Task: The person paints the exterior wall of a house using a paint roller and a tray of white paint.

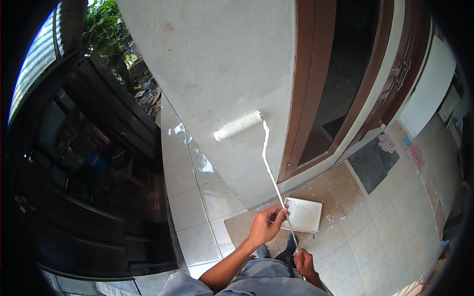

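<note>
A paint roller (237, 126) with a white, paint-laden sleeve lies against the grey-white wall (207, 66). Its long thin metal rod (276, 185) is caked with white paint near the roller end. My left hand (267, 224) pinches this rod partway down between thumb and fingers. Lower, close to my body, my right hand (304, 262) is closed around the handle end; the grip itself is mostly hidden by the fingers. Behind the rod, on the floor, stands a white paint tray (304, 214), partly covered by my left hand and the rod.
Brown sheets (342, 187) spotted with paint lie on the tiled floor along the wall. A brown-framed glass panel (344, 81) borders the wall on the right. Beyond are a dark mat (372, 166) and a pink cloth (386, 143). A black door (111, 96) is on the left.
</note>
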{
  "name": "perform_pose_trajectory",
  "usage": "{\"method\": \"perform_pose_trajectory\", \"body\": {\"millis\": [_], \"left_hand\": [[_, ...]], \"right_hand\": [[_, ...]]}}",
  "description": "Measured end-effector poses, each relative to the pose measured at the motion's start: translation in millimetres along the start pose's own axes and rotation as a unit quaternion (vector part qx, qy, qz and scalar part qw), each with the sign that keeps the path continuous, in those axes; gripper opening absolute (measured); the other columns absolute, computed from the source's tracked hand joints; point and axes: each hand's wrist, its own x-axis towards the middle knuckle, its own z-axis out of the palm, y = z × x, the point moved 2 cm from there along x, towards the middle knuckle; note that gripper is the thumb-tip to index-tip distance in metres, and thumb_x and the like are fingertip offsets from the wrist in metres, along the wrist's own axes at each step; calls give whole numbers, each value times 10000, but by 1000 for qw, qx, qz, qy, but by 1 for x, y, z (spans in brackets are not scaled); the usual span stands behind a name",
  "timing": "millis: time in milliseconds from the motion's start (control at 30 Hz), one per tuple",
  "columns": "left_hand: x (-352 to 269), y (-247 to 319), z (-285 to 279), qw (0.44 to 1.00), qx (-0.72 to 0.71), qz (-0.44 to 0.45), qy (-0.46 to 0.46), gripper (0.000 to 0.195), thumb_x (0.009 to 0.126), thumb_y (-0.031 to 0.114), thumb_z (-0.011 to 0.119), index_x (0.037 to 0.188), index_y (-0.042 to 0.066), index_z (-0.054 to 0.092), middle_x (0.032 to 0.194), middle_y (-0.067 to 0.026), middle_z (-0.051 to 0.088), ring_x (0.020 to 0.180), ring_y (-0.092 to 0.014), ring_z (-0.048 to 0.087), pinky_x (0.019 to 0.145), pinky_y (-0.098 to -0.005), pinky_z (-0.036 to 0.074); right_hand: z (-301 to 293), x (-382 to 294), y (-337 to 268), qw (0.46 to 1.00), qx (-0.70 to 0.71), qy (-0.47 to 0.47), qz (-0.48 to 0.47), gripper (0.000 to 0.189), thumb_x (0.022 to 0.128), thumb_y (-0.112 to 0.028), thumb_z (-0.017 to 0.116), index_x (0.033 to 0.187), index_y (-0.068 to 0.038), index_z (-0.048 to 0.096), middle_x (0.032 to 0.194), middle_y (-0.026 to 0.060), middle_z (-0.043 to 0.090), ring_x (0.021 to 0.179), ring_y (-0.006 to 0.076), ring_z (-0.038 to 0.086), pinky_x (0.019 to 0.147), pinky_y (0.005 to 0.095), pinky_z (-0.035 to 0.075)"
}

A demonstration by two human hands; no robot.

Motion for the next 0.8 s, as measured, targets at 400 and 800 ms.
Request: {"method": "perform_pose_trajectory", "body": {"millis": [400,800], "left_hand": [[-14,-46,10,995,-39,-88,2,248,953,156,560,1047,-65,620,904,-104,687,814,-146,659,769,-266,534],[5,63,-14,1000,-20,17,-1,224,951,140,562,1031,-59,627,895,-93,689,830,-131,653,775,-263,526]], "right_hand": [[7,-32,20,998,-14,-3,64,281,947,-244,475,783,-18,517,546,24,502,477,115,494,462,284,401],[4,14,-60,999,25,-42,-18,327,988,-269,381,778,-32,465,546,10,454,477,100,443,452,268,356]]}}
